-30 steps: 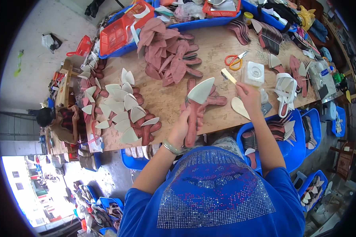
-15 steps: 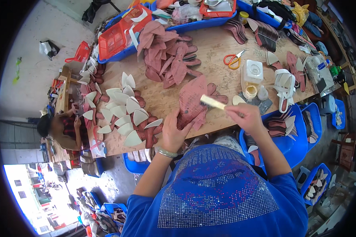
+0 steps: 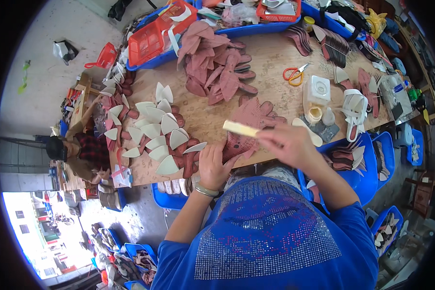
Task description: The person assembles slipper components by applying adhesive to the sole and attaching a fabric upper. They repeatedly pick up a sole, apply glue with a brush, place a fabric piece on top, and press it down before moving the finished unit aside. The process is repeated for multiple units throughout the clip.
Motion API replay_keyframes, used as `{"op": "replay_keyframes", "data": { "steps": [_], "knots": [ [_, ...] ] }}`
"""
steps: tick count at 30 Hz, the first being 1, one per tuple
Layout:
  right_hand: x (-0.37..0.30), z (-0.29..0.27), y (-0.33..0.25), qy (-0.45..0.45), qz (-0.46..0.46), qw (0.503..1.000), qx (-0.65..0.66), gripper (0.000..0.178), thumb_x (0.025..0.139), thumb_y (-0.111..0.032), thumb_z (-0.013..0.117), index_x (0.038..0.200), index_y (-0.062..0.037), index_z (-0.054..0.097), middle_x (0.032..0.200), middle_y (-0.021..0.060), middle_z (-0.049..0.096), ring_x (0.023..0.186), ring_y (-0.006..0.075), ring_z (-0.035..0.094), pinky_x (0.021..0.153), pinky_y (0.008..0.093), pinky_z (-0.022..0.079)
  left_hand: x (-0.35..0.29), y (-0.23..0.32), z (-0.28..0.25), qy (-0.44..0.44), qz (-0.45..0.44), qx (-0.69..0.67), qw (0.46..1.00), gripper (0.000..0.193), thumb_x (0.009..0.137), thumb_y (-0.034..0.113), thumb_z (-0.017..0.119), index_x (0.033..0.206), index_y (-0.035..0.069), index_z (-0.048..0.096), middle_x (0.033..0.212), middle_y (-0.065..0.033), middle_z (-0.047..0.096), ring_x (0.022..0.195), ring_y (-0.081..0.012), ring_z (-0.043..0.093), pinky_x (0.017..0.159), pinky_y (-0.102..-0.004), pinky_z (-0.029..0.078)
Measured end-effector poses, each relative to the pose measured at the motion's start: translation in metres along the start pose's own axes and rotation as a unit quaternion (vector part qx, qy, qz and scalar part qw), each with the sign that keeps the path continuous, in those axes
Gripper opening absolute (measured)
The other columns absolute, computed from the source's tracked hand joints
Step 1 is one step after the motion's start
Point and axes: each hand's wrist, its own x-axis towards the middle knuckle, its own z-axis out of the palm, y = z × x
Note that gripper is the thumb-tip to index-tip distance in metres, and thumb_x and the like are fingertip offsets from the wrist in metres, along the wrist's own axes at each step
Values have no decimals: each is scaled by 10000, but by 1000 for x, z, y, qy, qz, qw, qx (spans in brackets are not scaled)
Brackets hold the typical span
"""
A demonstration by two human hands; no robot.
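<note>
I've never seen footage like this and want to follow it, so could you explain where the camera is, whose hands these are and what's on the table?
There's no machine here: a person works bare-handed. A wide fisheye camera on their head looks down, so edges bend and their blue shirt fills the bottom.

The right hand holds a pale, stick-like tool. The left hand rests, thumb spread, against a reddish patterned piece.

On the wooden table lie white-tipped pieces at left, a reddish pile toward the far side, and orange-handled scissors and a whitish container at right. Another person is at far left.
</note>
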Motion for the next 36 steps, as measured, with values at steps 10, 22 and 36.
{"op": "replay_keyframes", "data": {
  "steps": [10, 22, 36],
  "knots": [
    [27, -6, 29, 119, 77, 982, -123, 113, 805, -170, 668, 901, -135, 716, 718, 107, 646, 636, 274, 635, 545, 362, 490, -16, -16, -11, 42, -22, 10, 999, 582, 637, 241, 838, 1103, 6, 580, 934, -119, 619, 826, -293, 581, 731, -396, 446],
    [56, -1, 29, 72, 84, 985, -130, 138, 806, -149, 683, 926, -99, 727, 781, 82, 687, 665, 260, 645, 584, 335, 503, -28, -29, -16, 64, -57, -48, 995, 644, 605, 201, 864, 1124, -25, 558, 969, -154, 611, 867, -332, 587, 788, -409, 469],
    [28, 45, -21, -73, -49, 992, 92, 130, 821, -74, 701, 945, -52, 728, 730, 71, 665, 625, 148, 613, 554, 273, 454, -43, -60, -22, 111, -235, -178, 949, 662, 633, 196, 873, 1168, -28, 554, 1041, -165, 616, 947, -305, 600, 829, -388, 493]
  ]
}}
